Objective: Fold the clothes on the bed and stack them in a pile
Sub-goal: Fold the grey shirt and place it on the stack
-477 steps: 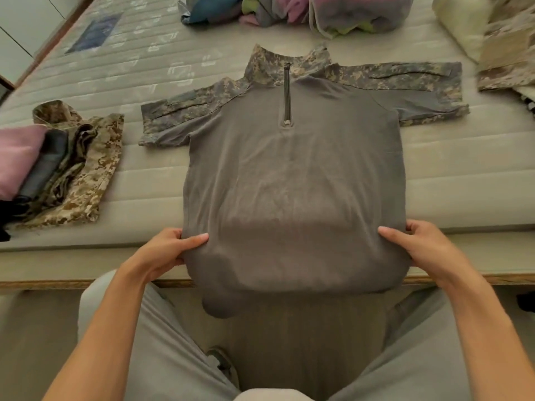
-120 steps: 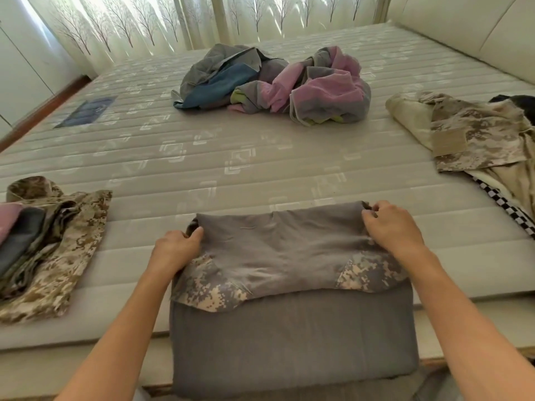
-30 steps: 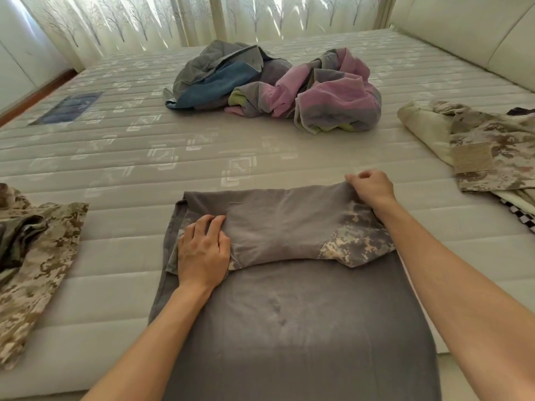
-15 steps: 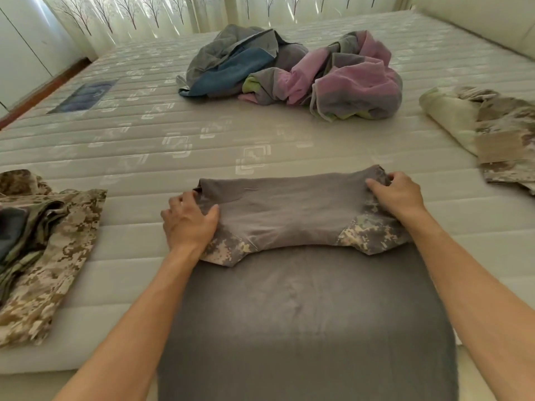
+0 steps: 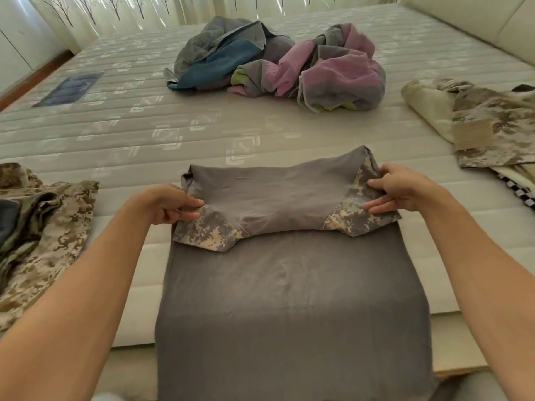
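A grey shirt (image 5: 278, 290) with grey camouflage sleeves lies on the near edge of the bed, its lower part hanging over the edge toward me. Its top part is folded down over the body, sleeves tucked in. My left hand (image 5: 165, 205) pinches the left side of that folded part at the camouflage sleeve. My right hand (image 5: 402, 191) grips the right side and lifts that corner slightly. A pile of folded clothes (image 5: 43, 235), topped by a tan camouflage garment, sits at the left.
A heap of unfolded grey, blue and pink clothes (image 5: 278, 62) lies further back on the mattress (image 5: 130, 134). Tan camouflage and cream garments (image 5: 477, 123) lie at the right, with a checkered cloth (image 5: 518, 192) beneath. Curtains and a headboard bound the bed.
Both hands have shifted from pressing the folded top to pinching its side edges at the sleeves. The right corner of the fold has risen a little.
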